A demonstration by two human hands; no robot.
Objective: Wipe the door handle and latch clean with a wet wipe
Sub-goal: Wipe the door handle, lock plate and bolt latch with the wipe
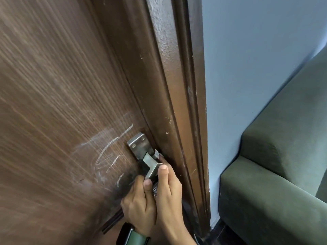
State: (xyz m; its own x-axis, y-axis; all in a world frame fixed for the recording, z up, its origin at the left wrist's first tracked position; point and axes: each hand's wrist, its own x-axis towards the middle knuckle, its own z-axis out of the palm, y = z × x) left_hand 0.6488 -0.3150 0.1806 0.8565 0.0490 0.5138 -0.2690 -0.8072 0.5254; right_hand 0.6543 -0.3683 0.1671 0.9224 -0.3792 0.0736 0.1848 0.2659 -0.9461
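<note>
Down low on the door (62, 103), both hands are crowding around the handle (152, 165), a brushed metal lever standing out from its plate (137, 145), which is screwed to the wood close to the frame (178, 121). The left hand (139, 206), wearing a watch (131, 235) with a green strap, is lying against the door just below the lever, its fingers (147, 183) curling up and clenching around a dark item wedged between the two hands; what that item is cannot be told. The right hand (169, 188) is coming up from beneath, its thumb pressing on the lever's outer end while its other fingers are reaching behind the lever toward the frame. A scrap of pale wipe (156, 153) is peeking out there, just behind the lever and touching it, pinched by those fingertips; most of it is hidden. White chalky scribbles (109, 152) are showing on the wood just left of the plate. The latch itself is hidden at the door's edge. A pale blue wall (247, 68) is running right of the frame, and a green sofa (283, 165) is standing against it.
</note>
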